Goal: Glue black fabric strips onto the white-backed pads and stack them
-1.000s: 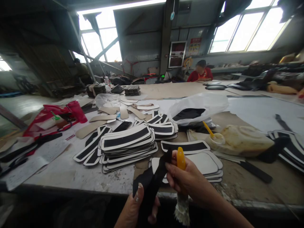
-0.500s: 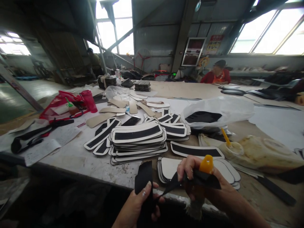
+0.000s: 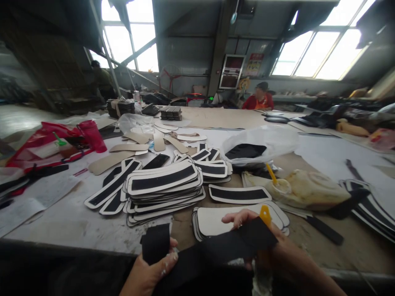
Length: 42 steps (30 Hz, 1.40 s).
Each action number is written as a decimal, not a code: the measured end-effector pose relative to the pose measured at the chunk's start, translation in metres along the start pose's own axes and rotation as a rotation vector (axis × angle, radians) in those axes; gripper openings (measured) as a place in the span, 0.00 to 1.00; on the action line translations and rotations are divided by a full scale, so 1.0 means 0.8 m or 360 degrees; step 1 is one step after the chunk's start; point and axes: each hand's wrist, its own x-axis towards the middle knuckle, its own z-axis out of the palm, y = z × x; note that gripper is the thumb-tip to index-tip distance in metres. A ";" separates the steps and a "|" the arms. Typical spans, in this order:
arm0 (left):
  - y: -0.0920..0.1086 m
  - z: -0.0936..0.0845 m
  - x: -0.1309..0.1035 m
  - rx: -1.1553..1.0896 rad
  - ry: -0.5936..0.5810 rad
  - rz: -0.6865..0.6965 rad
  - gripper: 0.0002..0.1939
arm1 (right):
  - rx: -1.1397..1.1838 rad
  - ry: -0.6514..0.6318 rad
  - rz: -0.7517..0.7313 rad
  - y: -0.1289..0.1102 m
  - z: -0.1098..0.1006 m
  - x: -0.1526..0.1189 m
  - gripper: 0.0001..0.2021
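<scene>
My left hand (image 3: 151,269) is closed around a bundle of black strip (image 3: 156,243), thumb across its front, below the table's near edge. From there a wide black band (image 3: 222,248) stretches across to my right hand (image 3: 280,242). That hand grips the band's far end, together with a brush whose yellow handle (image 3: 265,214) sticks up behind the band and whose pale, crusted bristles point down. Some right-hand fingers are hidden by the band. Just beyond lies a low stack of white curved pieces (image 3: 212,220).
A tall stack of white-edged black curved panels (image 3: 163,179) stands left of centre. To the right are a glue-stained bag (image 3: 317,191) with a yellow stick and a clear plastic bag (image 3: 277,142). A pink cup (image 3: 92,135) stands left. A person in red (image 3: 258,100) is across the table.
The black strip, earlier narrow and twisted between my hands, is now spread flat and wide. My left hand has moved left and down. The view has turned to the right.
</scene>
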 end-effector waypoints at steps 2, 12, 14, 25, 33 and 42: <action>0.002 0.007 0.001 0.0129 0.0024 0.0122 0.24 | -0.0038 0.0081 0.0072 0.003 -0.011 -0.012 0.14; 0.017 0.064 -0.003 0.0252 -0.0126 0.0013 0.23 | -0.0112 0.0509 0.0112 0.041 -0.052 -0.033 0.20; 0.023 0.072 -0.008 0.0256 -0.0199 -0.0059 0.23 | -0.0337 0.0529 0.0132 0.047 -0.055 -0.034 0.19; 0.039 0.094 -0.028 0.0398 -0.0470 0.0036 0.19 | -0.0841 -0.0308 -0.0352 0.011 0.025 -0.011 0.12; 0.008 0.091 0.003 0.0248 -0.0014 0.0181 0.21 | -0.1325 -0.0248 0.0053 0.014 -0.008 -0.013 0.12; 0.003 0.106 0.050 0.0423 0.0160 0.0291 0.16 | -0.1560 -0.0164 -0.0059 -0.038 -0.013 0.038 0.10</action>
